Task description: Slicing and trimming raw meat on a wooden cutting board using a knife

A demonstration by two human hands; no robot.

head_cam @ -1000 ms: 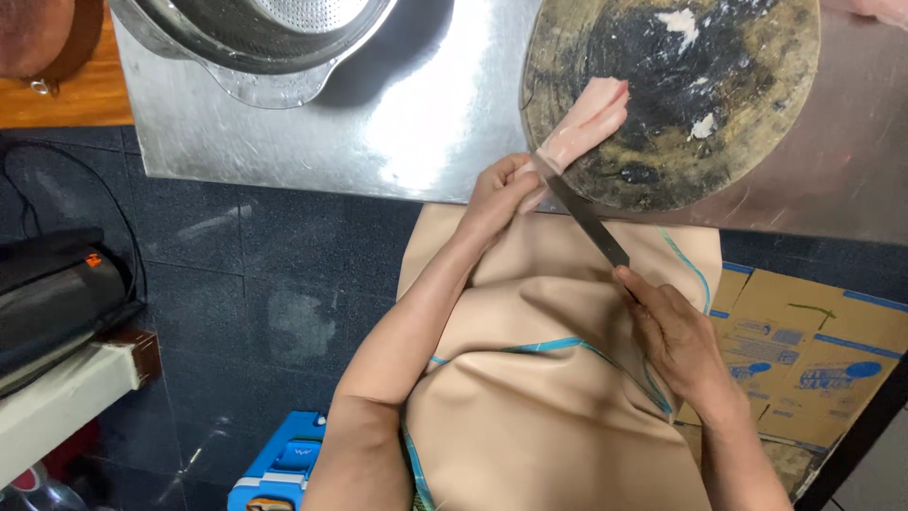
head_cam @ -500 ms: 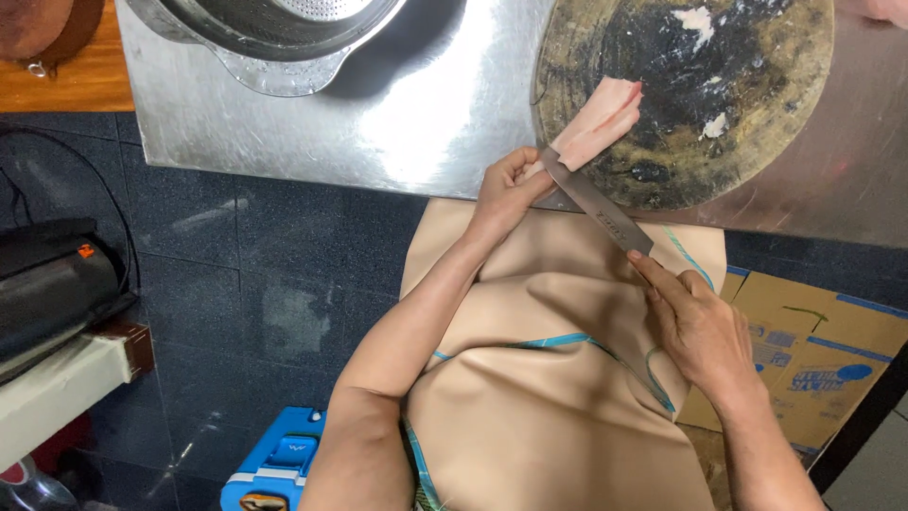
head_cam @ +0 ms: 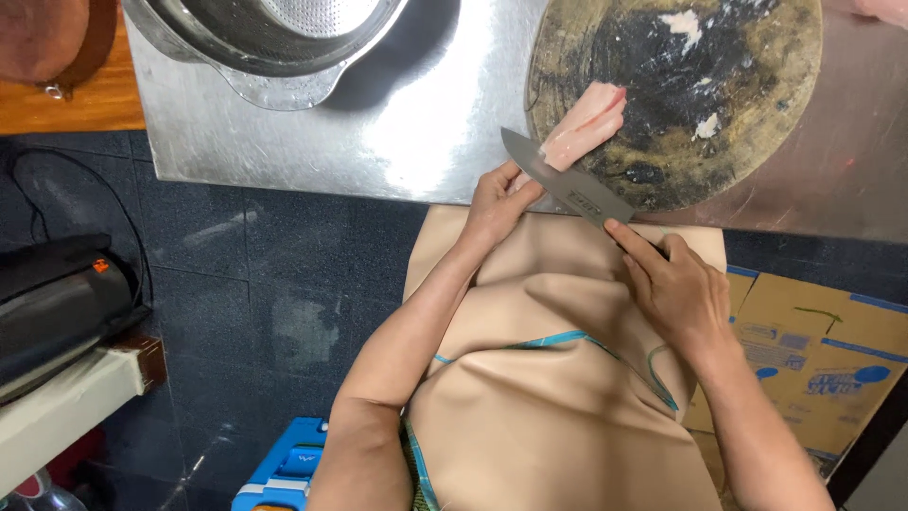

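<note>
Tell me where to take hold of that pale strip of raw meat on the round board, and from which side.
Take the meat strip at its lower-left end, nearest the table edge, where the left hand already pinches it. Come from the left, since the knife in the right hand lies across that end from the right. The strip is long, flat and limp, so a fingertip grip suits.

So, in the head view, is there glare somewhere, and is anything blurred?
In the head view, a bright glare patch sits on the steel table left of the cutting board; the colander casts a soft shadow beside it; the knife, meat and both hands look sharp.
</note>
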